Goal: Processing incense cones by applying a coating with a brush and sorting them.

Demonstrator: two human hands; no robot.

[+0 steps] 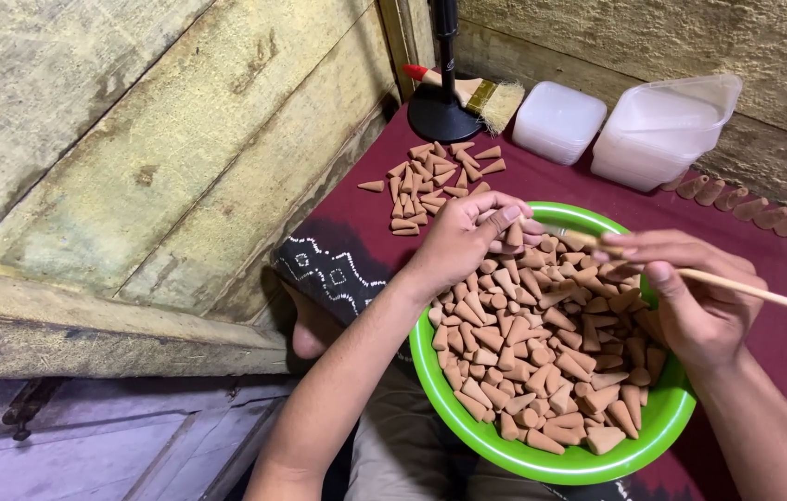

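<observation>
My left hand (467, 237): fingers curled at the far rim of the bowl, pinching one brown cone (514, 234) between thumb and fingertips
My right hand (690, 301): closed round a thin wooden stick (764, 295) that runs off to my right, its near end pointing toward the pinched cone
Green bowl (542, 462): round plastic, resting near my lap at the edge of the worktop; heaped almost to the rim with clay-coloured cones (542, 362) lying every way
Maroon cloth (551, 172): covers the worktop, patterned border at the near left
Loose cone pile (435, 181): spread flat on the cloth beyond the bowl, apart from it
Row of cones (755, 211): lying side by side along the far right, below the wooden wall
White tubs (662, 130): two translucent lidded boxes at the back; contents cannot be told
Brush (477, 93): red-tipped handle, pale bristles, lying against the black stand base (440, 116)
Risk, breakage: in my judgement a hard pinch or a skewed push of the stick could crack or chip the cone
Risk, spill: the bowl is full and seems to overhang the worktop edge; a knock from either wrist could tip cones out
Risk, slip: a cone held only by fingertips may drop back into the heap
</observation>
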